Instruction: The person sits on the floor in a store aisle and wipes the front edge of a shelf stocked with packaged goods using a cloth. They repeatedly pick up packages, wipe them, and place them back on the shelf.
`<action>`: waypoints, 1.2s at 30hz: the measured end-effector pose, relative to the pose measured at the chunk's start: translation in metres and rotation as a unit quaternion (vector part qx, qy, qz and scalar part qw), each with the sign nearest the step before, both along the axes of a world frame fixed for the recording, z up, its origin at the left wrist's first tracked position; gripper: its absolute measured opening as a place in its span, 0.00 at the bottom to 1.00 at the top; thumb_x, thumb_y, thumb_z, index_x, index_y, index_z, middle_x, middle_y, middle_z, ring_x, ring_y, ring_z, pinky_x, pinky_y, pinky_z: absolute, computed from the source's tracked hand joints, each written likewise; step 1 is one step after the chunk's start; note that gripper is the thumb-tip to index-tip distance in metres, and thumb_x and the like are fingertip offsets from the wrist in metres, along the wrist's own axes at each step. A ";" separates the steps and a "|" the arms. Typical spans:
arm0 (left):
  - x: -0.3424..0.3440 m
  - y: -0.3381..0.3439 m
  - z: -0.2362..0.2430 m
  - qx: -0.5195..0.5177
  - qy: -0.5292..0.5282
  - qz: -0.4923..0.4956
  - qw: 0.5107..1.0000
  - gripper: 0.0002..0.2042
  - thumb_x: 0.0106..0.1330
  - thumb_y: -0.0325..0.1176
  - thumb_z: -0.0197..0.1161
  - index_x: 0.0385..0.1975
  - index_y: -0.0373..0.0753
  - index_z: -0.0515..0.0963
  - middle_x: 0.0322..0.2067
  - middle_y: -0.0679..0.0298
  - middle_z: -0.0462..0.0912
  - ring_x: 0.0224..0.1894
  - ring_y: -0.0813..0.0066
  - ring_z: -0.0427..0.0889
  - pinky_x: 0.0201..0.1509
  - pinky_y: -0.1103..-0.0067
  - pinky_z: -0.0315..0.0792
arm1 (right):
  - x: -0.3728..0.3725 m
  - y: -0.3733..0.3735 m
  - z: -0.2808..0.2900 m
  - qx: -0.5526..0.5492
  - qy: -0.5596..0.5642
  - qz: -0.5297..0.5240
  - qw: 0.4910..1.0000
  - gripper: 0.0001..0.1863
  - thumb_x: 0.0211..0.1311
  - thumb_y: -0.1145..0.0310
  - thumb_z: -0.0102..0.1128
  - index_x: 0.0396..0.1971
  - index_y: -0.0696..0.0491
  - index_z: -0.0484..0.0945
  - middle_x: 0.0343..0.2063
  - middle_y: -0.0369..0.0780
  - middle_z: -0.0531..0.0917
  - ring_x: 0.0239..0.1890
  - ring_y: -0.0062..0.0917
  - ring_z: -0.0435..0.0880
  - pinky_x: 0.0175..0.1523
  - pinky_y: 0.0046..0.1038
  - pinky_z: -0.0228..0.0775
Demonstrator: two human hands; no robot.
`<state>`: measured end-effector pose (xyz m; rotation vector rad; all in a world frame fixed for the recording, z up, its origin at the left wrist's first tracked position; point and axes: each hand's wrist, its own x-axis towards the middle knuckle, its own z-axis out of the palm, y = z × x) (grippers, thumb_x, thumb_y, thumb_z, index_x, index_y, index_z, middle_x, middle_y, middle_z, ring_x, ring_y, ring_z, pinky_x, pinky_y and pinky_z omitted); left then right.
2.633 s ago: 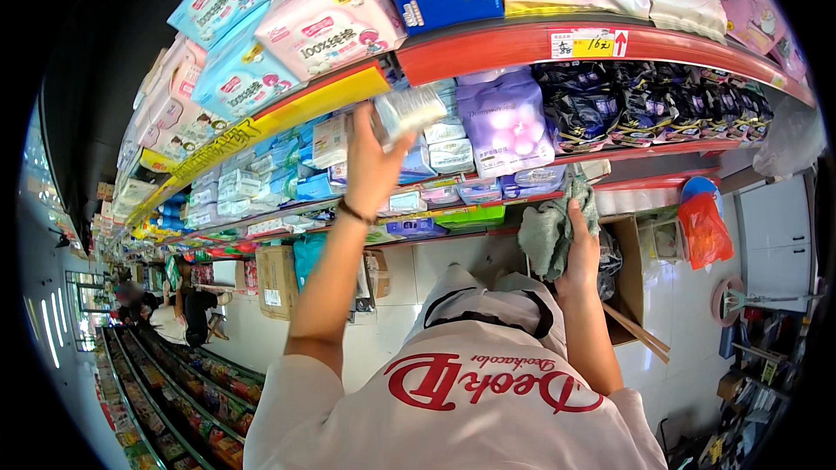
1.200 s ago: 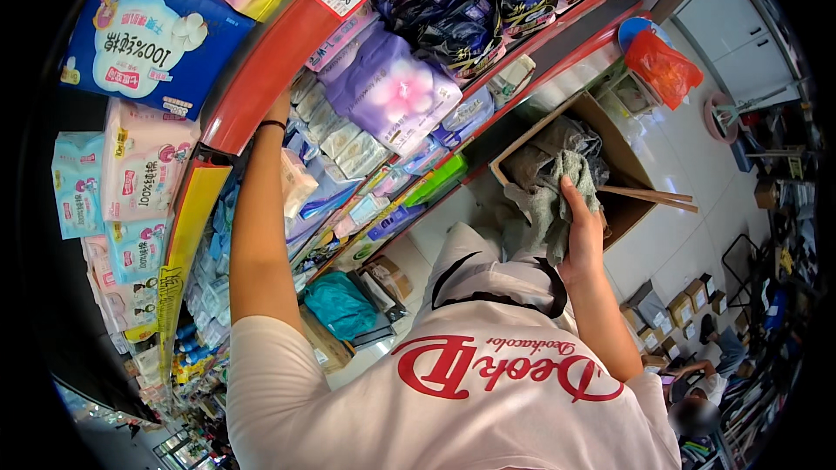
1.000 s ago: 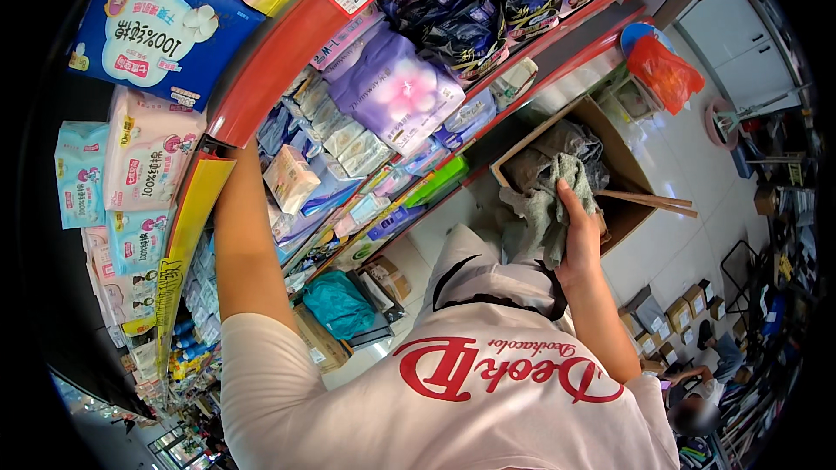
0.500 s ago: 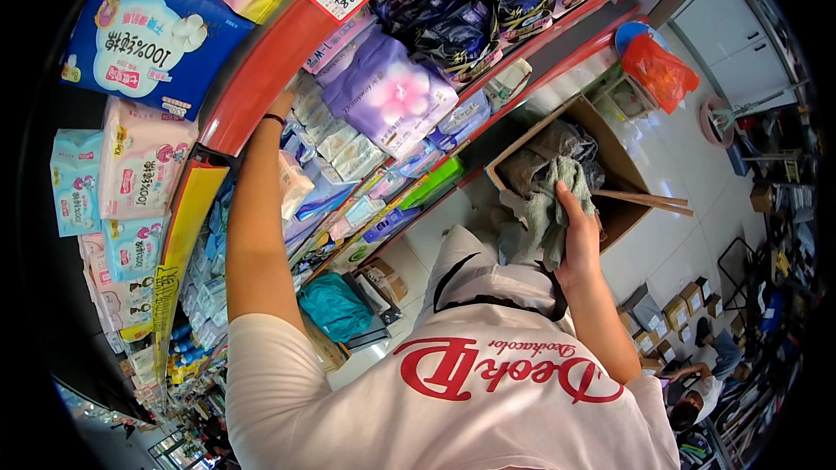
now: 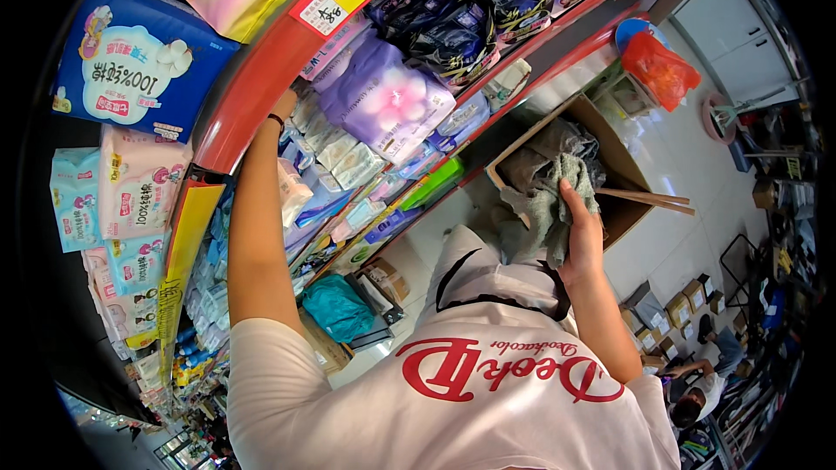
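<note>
My left arm reaches into the shelving on the left, under a curved red shelf edge (image 5: 252, 87). Only the wrist and the back of my left hand (image 5: 284, 105) show there; its fingers are hidden beneath the shelf. Beside it lie a purple flowered package (image 5: 387, 96) and several pale packets (image 5: 335, 144). My right hand (image 5: 583, 239) is closed around a worn grey-green cloth (image 5: 562, 196), which hangs down in folds in front of my body, by an open cardboard box (image 5: 623, 231).
A dark plastic bag lines the cardboard box, and wooden sticks (image 5: 649, 200) jut from it. Blue and pink packages (image 5: 144, 61) fill the upper left shelf. A teal bag (image 5: 338, 309) sits low by the shelving. An orange bag (image 5: 659, 70) stands farther right; a person (image 5: 699, 392) is at lower right.
The shelf edge and the packages at left have shifted slightly down and left in view. My right hand still holds the cloth, and my left arm stays reaching in.
</note>
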<state>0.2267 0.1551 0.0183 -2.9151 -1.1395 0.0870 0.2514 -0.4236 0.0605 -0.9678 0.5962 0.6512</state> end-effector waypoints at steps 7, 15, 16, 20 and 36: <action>-0.040 0.011 0.047 -0.163 0.034 -0.090 0.982 0.28 0.53 0.39 0.62 0.56 0.38 0.70 0.56 0.52 0.72 0.60 0.56 0.70 0.64 0.65 0.61 | 0.004 0.005 0.007 -0.001 0.015 0.043 0.999 0.18 0.63 0.61 0.60 0.47 0.56 0.76 0.36 0.39 0.84 0.33 0.26 0.85 0.38 0.29 0.80; -0.162 -0.121 0.149 -0.237 0.021 -0.046 0.970 0.49 0.48 0.54 0.71 0.67 0.35 0.56 0.66 0.50 0.58 0.68 0.55 0.58 0.70 0.68 0.55 | 0.007 0.022 -0.008 0.078 0.040 0.164 0.983 0.16 0.63 0.61 0.58 0.46 0.55 0.77 0.37 0.39 0.84 0.36 0.28 0.85 0.40 0.32 0.79; -0.175 -0.133 0.147 -0.232 0.026 -0.037 0.972 0.51 0.48 0.56 0.72 0.68 0.34 0.54 0.68 0.49 0.57 0.69 0.55 0.57 0.70 0.69 0.54 | 0.008 0.025 -0.012 0.073 0.035 0.191 0.978 0.16 0.64 0.61 0.58 0.46 0.56 0.77 0.37 0.40 0.84 0.36 0.29 0.85 0.41 0.32 0.79; -0.194 -0.166 0.119 -0.199 -0.053 0.000 0.979 0.54 0.40 0.54 0.75 0.65 0.31 0.57 0.60 0.43 0.68 0.64 0.51 0.65 0.68 0.70 0.58 | 0.000 0.053 0.004 0.119 0.034 0.271 0.955 0.17 0.64 0.62 0.57 0.46 0.58 0.76 0.39 0.42 0.84 0.38 0.29 0.84 0.43 0.33 0.78; -0.065 -0.084 0.041 0.085 -0.284 -0.077 0.952 0.24 0.49 0.42 0.72 0.45 0.37 0.78 0.45 0.49 0.81 0.49 0.49 0.77 0.54 0.64 0.69 | -0.019 0.019 0.005 0.036 0.042 0.249 0.967 0.19 0.61 0.63 0.61 0.49 0.56 0.75 0.41 0.39 0.82 0.40 0.27 0.83 0.44 0.31 0.77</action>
